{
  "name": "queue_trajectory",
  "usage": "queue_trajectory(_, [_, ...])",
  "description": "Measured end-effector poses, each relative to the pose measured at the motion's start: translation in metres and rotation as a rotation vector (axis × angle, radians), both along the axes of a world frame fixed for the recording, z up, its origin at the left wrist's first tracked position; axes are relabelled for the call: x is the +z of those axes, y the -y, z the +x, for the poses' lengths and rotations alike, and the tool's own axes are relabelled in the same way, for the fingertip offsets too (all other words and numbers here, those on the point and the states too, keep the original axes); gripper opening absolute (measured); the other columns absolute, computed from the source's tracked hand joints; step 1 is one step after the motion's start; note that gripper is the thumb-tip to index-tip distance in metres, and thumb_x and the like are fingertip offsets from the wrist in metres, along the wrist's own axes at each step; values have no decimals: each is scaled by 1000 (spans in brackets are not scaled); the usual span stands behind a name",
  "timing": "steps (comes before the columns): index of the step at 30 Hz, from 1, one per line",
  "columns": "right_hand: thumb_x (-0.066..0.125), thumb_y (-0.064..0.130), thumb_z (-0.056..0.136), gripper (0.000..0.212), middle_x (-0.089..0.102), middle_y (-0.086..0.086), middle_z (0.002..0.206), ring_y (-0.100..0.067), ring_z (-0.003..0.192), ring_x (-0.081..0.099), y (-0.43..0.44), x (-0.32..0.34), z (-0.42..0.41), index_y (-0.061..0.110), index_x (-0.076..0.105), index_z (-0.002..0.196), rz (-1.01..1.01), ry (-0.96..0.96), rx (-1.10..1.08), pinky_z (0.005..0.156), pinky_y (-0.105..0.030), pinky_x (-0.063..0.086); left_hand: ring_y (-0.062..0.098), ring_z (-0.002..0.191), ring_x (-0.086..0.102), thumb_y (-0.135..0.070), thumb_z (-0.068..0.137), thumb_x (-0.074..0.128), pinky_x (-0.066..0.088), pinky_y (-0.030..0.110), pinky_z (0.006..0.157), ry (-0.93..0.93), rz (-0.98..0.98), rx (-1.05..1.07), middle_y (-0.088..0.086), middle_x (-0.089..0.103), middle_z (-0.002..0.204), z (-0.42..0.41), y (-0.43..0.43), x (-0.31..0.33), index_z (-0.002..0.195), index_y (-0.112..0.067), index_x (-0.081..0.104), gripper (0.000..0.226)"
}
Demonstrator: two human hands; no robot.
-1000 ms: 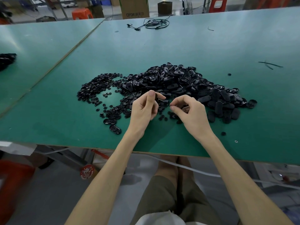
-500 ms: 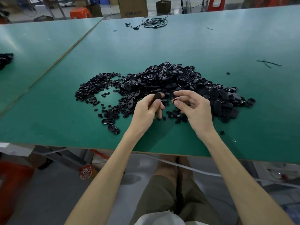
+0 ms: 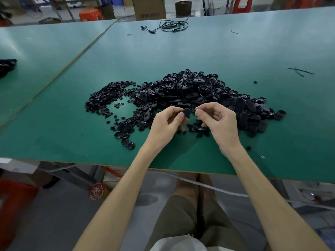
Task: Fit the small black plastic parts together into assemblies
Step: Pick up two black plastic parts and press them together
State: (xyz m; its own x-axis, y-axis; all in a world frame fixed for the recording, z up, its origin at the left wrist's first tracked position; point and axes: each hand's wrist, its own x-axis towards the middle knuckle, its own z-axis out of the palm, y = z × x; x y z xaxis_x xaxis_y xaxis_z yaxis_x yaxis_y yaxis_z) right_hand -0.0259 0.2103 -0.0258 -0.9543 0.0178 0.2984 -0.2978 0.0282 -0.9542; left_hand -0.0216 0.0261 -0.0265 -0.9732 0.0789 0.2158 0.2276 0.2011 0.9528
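head | your left hand pinches an oval black part between thumb and fingertips, its free end pointing toward your right hand, just beside it | right fingers curled into a pinch, contents too small to tell | heap of parts lies behind both hands on the green table

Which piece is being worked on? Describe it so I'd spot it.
On the green table, find the big heap of black parts. Just before it, the left hand pinches one oval black piece, held up clear of the heap.
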Motion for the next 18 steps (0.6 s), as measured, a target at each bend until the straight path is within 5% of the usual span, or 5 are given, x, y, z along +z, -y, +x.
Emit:
queue_trajectory(8, [79,4,90,19,78,6,91,-9,85,72,0,0,-1,20,79,101,32,1,35,73,-25,58,26,73,74,-3,108,49,49,33,52,-14,42,-47,8,78,101,4,-1,8,125,-6,60,21])
queue_trajectory(13, [82,6,88,18,79,4,88,-17,83,74,2,1,0,23,79,94,37,-5,39,74,-28,61,18,80,75,-9,110,49,52,30,54,-13,39,0,6,76,107,4,-2,8,113,-3,60,13])
queue_trajectory(18, [83,12,89,14,78,6,86,-11,80,71,1,1,0,25,79,92,69,-8,61,70,-29,60,13,64,59,-17,105,62,52,27,64,-63,-19,111,8,64,91,1,5,6,103,-16,68,6])
